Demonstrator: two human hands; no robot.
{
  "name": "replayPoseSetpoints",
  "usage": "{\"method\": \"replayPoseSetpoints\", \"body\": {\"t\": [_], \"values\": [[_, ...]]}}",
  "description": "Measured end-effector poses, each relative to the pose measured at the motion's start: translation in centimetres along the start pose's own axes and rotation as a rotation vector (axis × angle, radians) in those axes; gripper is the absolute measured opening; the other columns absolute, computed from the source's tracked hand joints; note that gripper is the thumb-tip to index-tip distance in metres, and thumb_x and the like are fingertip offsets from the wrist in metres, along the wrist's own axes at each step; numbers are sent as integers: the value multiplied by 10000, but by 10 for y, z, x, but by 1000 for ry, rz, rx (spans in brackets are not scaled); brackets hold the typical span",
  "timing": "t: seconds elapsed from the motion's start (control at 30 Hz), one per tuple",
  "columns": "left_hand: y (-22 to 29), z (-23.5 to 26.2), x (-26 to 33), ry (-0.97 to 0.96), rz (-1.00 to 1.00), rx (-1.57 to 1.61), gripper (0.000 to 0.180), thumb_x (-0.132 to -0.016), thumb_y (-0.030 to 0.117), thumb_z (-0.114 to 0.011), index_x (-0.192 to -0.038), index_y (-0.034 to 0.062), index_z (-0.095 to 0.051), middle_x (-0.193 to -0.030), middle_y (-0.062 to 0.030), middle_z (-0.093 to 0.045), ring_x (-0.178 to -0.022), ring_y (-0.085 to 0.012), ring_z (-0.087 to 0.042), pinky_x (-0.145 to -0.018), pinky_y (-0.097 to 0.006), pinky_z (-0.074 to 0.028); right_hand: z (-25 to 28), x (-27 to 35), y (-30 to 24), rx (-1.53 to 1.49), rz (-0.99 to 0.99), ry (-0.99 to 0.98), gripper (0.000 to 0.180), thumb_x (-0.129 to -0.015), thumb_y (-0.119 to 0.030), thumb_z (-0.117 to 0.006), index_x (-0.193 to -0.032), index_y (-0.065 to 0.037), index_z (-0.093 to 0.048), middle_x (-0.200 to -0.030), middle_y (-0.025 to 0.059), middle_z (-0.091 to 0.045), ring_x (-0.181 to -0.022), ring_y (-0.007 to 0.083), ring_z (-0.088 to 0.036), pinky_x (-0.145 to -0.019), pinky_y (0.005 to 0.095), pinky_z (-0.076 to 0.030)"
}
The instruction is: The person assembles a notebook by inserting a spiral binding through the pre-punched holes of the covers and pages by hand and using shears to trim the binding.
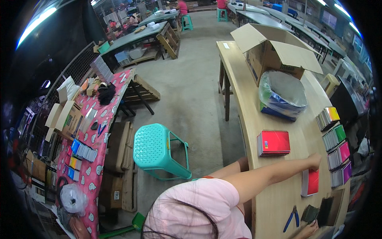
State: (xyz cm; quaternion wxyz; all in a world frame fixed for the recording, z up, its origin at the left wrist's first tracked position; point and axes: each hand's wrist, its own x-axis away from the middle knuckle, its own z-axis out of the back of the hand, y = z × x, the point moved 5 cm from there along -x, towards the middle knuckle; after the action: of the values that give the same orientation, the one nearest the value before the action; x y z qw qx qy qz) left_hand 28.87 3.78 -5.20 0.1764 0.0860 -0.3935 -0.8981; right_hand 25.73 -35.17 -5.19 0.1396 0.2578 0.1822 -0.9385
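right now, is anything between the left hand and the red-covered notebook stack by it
Nothing visible: the left hand overlaps the upper end of the red-covered notebook stack in view. The blue-handled pliers lie lower left, clear of both.

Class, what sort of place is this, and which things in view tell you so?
Probably a bindery or packing workshop: stacks of spiral-bound notebooks and blue-handled pliers lie on the near table, and long worktables stand in rows farther off.
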Motion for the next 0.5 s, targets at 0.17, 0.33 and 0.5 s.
{"method": "replayPoseSetpoints", "body": {"t": [0.17,0.33,0.5], "values": [[-6,15,2,18,67,45,294,-657,108,-818,-915,2,-725,-992,-229,-701,-972,-365,-686,-810,-413,-573,-6,11,-3,33,40,-80,351,-814,-176,-742,-1056,75,-696,-925,287,-690,-838,431,-657,-766,470,-509],[19,61,51,98,-181,477,537,-716,-95,-582,-1230,44,-519,-972,-219,-622,-923,-400,-635,-782,-449,-531,13,11,-17,127,62,-26,323,-795,-168,-756,-1013,64,-700,-888,274,-689,-826,420,-657,-761,467,-509],[10,110,179,410,-608,529,599,-726,-201,-480,-1244,89,-558,-1053,-172,-531,-954,-330,-564,-833,-376,-479,43,1,-52,90,38,25,331,-794,-190,-771,-1006,54,-699,-902,264,-694,-832,368,-672,-734,437,-520]]}}
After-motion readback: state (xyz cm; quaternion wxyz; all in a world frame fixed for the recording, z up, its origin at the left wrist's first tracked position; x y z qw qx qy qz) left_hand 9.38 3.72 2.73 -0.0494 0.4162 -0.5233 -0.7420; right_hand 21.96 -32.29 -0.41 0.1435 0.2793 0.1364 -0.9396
